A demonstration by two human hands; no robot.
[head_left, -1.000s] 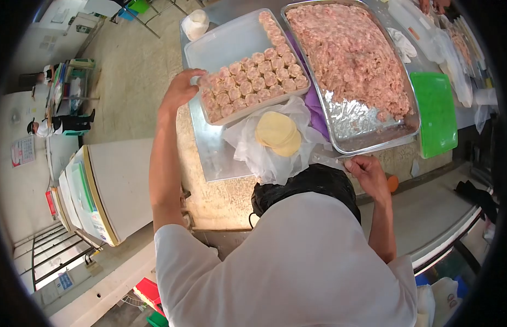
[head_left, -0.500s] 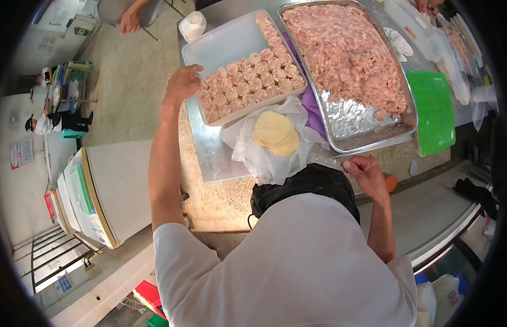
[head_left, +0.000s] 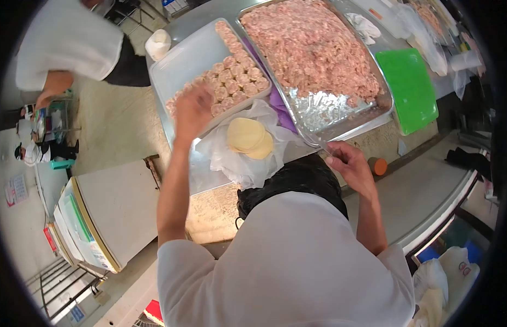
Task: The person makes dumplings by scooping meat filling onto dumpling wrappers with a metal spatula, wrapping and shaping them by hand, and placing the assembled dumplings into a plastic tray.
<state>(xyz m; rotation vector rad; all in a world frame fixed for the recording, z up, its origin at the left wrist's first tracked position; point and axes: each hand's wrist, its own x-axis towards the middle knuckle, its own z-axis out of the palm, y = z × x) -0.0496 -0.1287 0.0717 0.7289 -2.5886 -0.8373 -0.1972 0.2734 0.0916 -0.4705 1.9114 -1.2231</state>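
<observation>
My left hand (head_left: 193,111), its fingers smeared by motion, is over the near left part of a plastic tray (head_left: 182,60). Rows of open-topped meat dumplings (head_left: 237,76) fill much of that tray. My right hand (head_left: 349,163) is closed on a thin, flat, blade-like tool (head_left: 324,145), seen nearly edge-on at the near corner of a metal tray (head_left: 392,103). Pink minced meat (head_left: 319,49) is heaped in the metal tray, whose near end shows bare metal. Between my hands, round yellow dough wrappers (head_left: 248,136) lie stacked on crumpled clear plastic (head_left: 221,161).
A green lid or board (head_left: 408,90) lies right of the metal tray. A white roll (head_left: 158,44) stands at the far left table corner. Purple cloth (head_left: 281,109) shows between the trays. Another person (head_left: 74,49) is at the upper left.
My left hand has moved from the tray's left edge to over the dumplings. My right hand has lifted the tool toward the metal tray's corner. Another person has come into view at upper left.
</observation>
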